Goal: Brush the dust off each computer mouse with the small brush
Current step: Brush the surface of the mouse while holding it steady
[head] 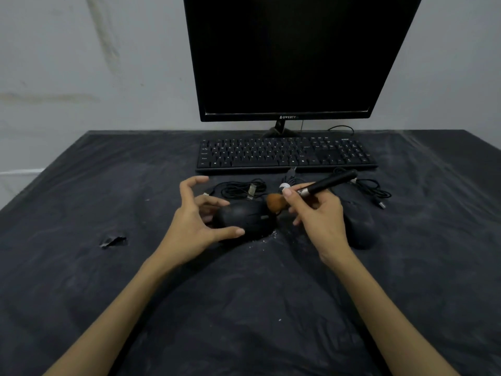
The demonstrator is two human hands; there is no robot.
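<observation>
A black computer mouse [245, 217] lies sideways on the dark cloth at the middle. My left hand [193, 221] holds it from the left, thumb at its near side and fingers at its far side, index finger raised. My right hand [315, 215] grips a small brush [314, 188] with a black handle and a silver ferrule. Its orange-brown bristles touch the far right end of that mouse. A second black mouse [360, 226] rests to the right, partly hidden behind my right hand.
A black keyboard [284, 154] and a dark monitor [292, 55] stand behind the mice. Coiled mouse cables [241, 188] and a second cable bundle [371, 189] lie between keyboard and mice. White dust specks [267, 238] sit by the mouse. The cloth [244, 308] has a small tear [112, 240] at left.
</observation>
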